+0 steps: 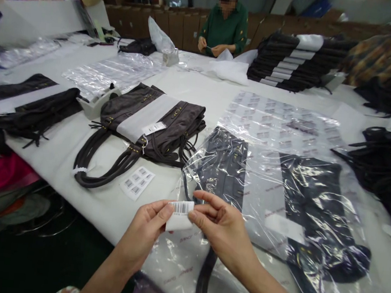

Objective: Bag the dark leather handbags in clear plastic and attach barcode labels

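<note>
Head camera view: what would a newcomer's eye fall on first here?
Probably the small white barcode tag, held at low centre between the left hand and right hand. Next, the dark handbag in shiny clear plastic, to the right on the white table. Then the dark grey handbag with a white band, left of centre, its looped handles towards the camera.

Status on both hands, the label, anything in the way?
Left hand and right hand: both gripping barcode label. Clear plastic bag beneath. Nothing covering barcode's middle.

Matt, perhaps paper tag [179, 222], glossy plastic wrap [316, 192]
</note>
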`<state>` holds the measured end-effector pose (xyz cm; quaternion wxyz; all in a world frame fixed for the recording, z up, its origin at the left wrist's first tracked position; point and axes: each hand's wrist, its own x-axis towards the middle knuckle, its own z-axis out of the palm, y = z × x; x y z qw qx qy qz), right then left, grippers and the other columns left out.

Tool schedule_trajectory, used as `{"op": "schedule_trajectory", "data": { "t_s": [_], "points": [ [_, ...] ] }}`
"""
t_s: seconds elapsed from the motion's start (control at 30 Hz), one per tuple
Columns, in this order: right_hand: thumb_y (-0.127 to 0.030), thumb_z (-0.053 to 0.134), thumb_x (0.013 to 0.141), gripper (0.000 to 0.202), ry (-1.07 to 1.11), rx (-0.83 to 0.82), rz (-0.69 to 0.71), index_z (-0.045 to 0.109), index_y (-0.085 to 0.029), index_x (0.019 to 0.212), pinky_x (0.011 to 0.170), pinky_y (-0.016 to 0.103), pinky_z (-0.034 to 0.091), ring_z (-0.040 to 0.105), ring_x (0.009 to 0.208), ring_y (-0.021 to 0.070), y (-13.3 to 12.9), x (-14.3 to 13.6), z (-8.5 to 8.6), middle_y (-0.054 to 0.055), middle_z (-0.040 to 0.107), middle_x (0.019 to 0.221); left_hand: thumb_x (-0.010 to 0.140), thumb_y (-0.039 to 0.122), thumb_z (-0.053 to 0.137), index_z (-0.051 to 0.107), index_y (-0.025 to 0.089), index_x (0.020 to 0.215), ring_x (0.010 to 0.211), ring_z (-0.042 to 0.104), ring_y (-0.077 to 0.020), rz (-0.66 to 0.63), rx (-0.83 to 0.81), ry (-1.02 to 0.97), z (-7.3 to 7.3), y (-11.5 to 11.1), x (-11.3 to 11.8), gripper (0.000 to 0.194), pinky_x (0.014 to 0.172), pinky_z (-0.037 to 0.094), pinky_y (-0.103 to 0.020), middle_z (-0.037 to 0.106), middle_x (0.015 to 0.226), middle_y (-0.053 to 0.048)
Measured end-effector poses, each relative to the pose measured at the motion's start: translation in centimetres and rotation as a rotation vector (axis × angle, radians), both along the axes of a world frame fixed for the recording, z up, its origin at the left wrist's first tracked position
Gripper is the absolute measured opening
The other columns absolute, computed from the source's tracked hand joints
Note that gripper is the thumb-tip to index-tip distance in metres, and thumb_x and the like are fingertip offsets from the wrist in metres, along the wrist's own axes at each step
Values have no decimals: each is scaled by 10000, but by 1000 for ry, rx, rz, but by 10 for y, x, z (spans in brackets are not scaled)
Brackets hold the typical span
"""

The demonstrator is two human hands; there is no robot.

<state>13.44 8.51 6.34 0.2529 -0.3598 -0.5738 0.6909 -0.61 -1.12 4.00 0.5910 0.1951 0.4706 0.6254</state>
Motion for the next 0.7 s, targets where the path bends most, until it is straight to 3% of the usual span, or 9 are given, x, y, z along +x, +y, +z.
{"op": "schedule_trajectory", "data": {
  "t_s": [0.17,0.3,0.4,0.5,0.6,0.7],
  "points": [
    [-369,764,679,481,-4,-83,87,594,-140,1066,631,261,428,583,653,122,4,2,1,18,703,751,862,381,615,667,108,1035,670,523,-91,1,-5,3,5,-2,1,327,609,402,-192,644,766,-34],
    [-396,738,717,370,-41,-45,147,653,-137,968,604,256,400,549,635,114,1,3,2,5,656,707,843,392,634,655,128,1073,686,556,-115,12,-9,15,5,-8,1,351,641,431,-217,660,774,-41],
    [-413,682,777,267,-79,88,173,689,-155,845,564,258,358,505,611,111,-3,6,2,-2,611,681,813,401,672,635,155,1110,727,583,-135,-3,-3,124,5,-15,2,387,706,458,-247,673,823,-42],
    [-394,648,822,217,-78,331,138,710,-187,809,607,274,378,510,660,129,-8,10,3,-2,575,692,808,417,671,649,173,1052,732,565,-125,-25,-13,288,3,-19,3,346,724,448,-240,651,799,-16],
    [-341,644,837,153,-50,521,90,720,-212,805,660,274,399,532,733,139,-14,14,5,6,571,759,805,437,659,670,169,866,772,542,-120,65,24,494,-1,-20,4,275,685,419,-211,610,874,-16],
    [-322,645,838,142,-29,561,71,712,-206,792,653,264,401,534,711,130,-19,16,9,5,588,757,823,407,643,653,181,795,883,546,-132,157,91,684,-4,-21,7,228,744,422,-212,567,1005,-21]
  ]
}}
